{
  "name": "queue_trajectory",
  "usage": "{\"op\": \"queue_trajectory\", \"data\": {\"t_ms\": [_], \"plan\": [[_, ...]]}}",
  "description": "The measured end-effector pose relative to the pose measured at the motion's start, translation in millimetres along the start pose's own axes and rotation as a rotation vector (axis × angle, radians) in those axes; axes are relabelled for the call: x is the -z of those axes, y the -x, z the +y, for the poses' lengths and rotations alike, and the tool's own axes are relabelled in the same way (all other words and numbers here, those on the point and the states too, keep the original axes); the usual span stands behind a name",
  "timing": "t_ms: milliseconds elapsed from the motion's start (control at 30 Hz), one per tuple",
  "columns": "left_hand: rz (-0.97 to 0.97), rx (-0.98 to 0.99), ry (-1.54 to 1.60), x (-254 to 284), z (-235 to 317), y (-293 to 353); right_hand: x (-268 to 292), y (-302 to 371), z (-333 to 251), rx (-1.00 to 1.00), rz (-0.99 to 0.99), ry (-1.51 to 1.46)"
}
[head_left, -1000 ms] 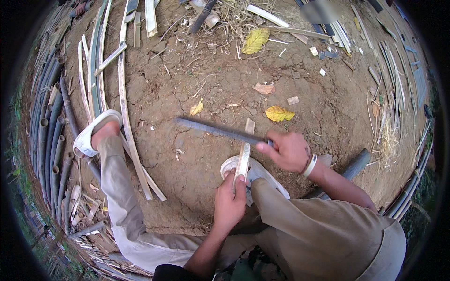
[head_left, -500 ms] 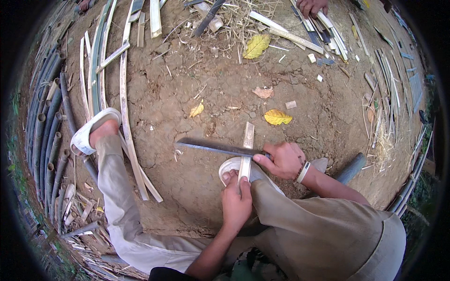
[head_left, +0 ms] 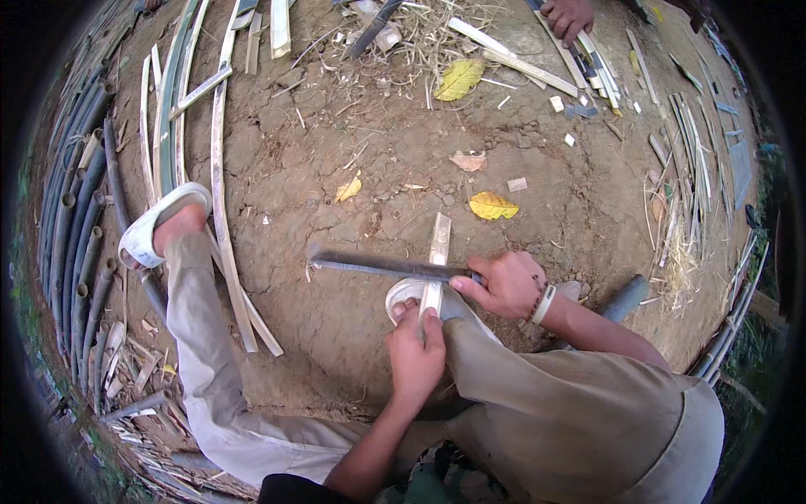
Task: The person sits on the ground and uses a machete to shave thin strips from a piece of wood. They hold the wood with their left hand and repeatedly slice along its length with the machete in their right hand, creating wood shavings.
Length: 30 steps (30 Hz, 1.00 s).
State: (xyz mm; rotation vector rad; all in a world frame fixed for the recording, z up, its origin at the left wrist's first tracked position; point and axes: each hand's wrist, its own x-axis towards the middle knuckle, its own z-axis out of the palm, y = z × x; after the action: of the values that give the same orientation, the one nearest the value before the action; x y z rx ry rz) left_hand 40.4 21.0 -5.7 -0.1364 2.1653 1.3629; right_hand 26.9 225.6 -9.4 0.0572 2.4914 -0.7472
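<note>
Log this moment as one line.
left hand: holds pale strip | right hand: grips long knife | knife: crosses strip in view, contact unclear | beyond: yellow leaves

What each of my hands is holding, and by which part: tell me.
Your left hand holds a pale strip by its near end, between thumb and fingers; your right hand holds a long-bladed knife by its handle.

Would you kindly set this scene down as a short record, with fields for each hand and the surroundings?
Left hand: holds the near part of a pale strip
Right hand: holds a long dark-bladed knife
Crossing: blade passes across the strip; contact unclear
Ground: brown soil, with a yellow leaf beyond the knife
Left side: piled dark poles
Upper right: another person's hand at thin strips
</note>
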Motion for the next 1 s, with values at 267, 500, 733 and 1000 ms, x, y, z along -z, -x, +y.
{"op": "queue_trajectory", "data": {"t_ms": [267,500,733,1000], "plan": [[-0.025,0.036,0.116,-5,4,2,-5,-1,13,-0.008,0.032,0.048],[-0.011,0.028,0.066,-6,-11,1,-10,-2,6,-0.076,0.006,0.061],[0.030,0.002,0.022,-9,-4,2,0,-15,20,-0.106,-0.035,0.065],[0.019,0.049,0.095,-11,-2,1,-1,-17,25,-0.116,0.012,0.082]]}}
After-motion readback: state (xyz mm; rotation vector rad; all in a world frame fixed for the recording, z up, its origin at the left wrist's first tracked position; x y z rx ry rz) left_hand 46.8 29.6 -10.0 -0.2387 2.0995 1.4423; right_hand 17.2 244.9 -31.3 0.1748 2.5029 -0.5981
